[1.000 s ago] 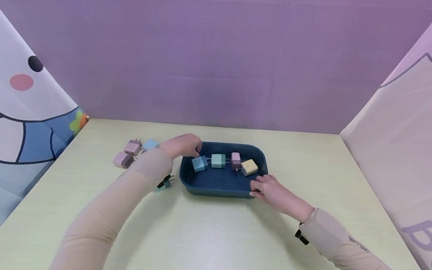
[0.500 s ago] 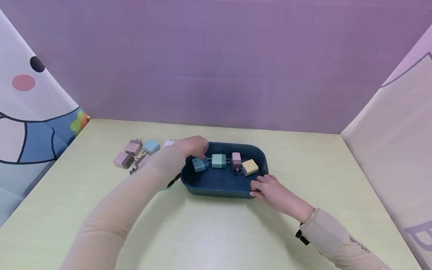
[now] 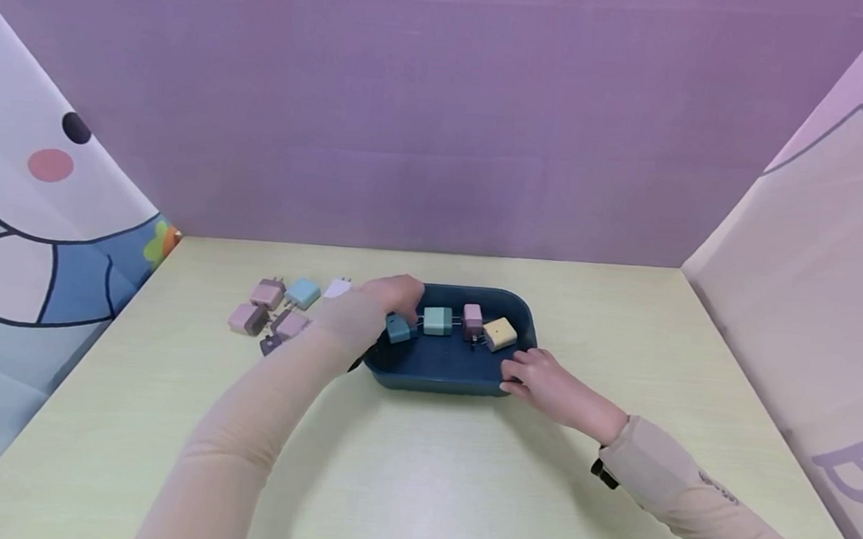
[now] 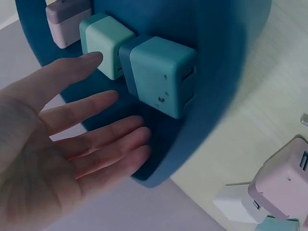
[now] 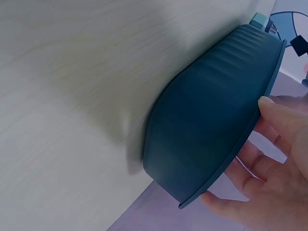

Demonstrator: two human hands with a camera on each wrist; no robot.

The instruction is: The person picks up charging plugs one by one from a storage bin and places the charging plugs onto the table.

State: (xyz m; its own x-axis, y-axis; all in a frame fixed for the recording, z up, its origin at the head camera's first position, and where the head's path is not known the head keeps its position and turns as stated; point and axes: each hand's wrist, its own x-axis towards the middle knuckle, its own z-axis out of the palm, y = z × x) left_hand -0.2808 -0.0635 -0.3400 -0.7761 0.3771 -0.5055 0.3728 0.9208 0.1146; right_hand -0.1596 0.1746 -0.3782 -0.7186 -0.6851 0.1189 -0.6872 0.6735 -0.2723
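Observation:
A dark blue plastic tray holds a row of plug-in USB chargers: blue, mint green, pink and yellow. My left hand is over its left end, above the blue charger. In the left wrist view the hand has its fingers spread and nothing between them, with the thumb beside the green charger. My right hand grips the tray's front right corner. Seen from the right wrist, its thumb lies outside the rim and the fingers inside.
Left of the tray, several more chargers lie on the pale wooden table: pink ones, a light blue one and a whitish one. A purple backdrop stands behind, with printed cloths at both sides.
My left hand has moved right and further over the tray, uncovering chargers on the table at the left. The right hand and the tray have stayed in place.

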